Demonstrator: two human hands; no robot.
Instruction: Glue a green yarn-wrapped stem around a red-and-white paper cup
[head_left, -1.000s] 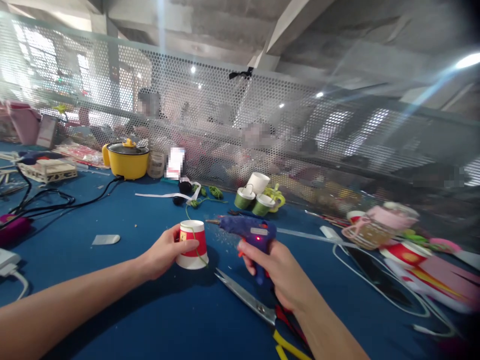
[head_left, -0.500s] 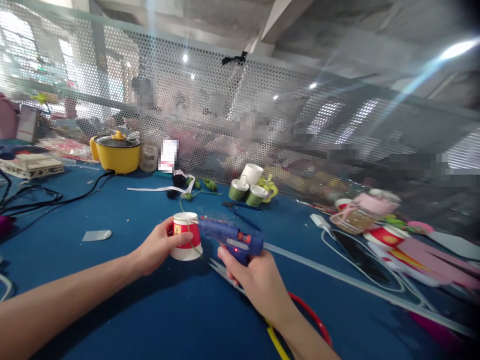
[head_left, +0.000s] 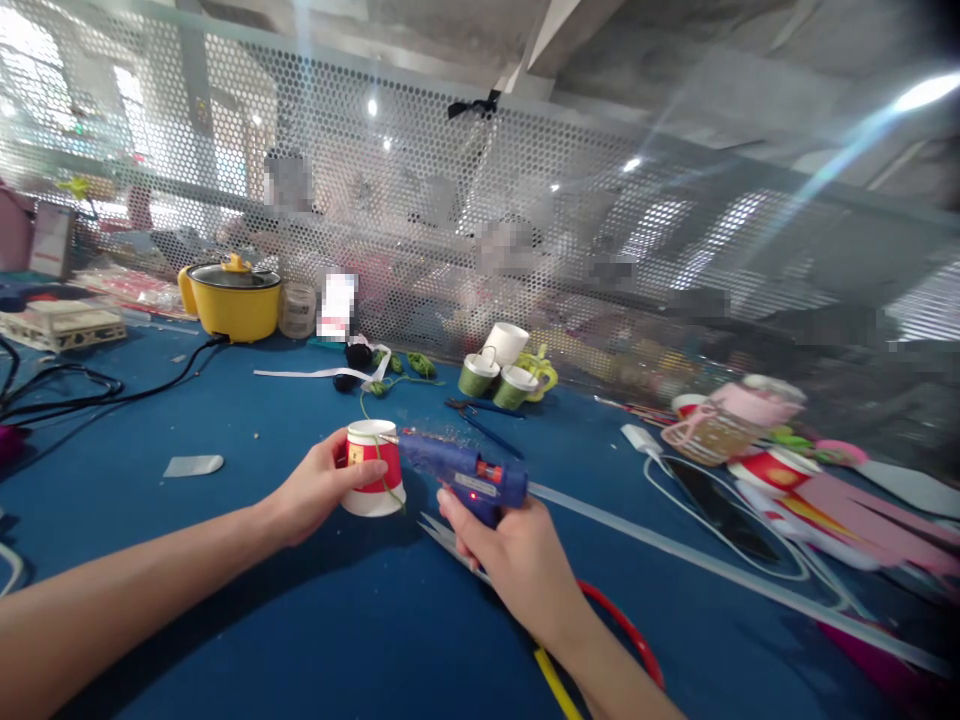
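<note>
Glue gun (head_left: 459,473) nozzle now touching paper cup (head_left: 372,468) rim, both hands gripping

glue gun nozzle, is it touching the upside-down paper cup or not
Touching, as far as the head view shows: the glue gun in the right hand has its nozzle tip meeting the top rim of the paper cup, which the left hand grips, no gap visible.

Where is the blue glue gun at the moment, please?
In the head view, the glue gun is just right of centre, gripped in the right hand, its nozzle at the upside-down red and white cup held by the left hand.
</note>
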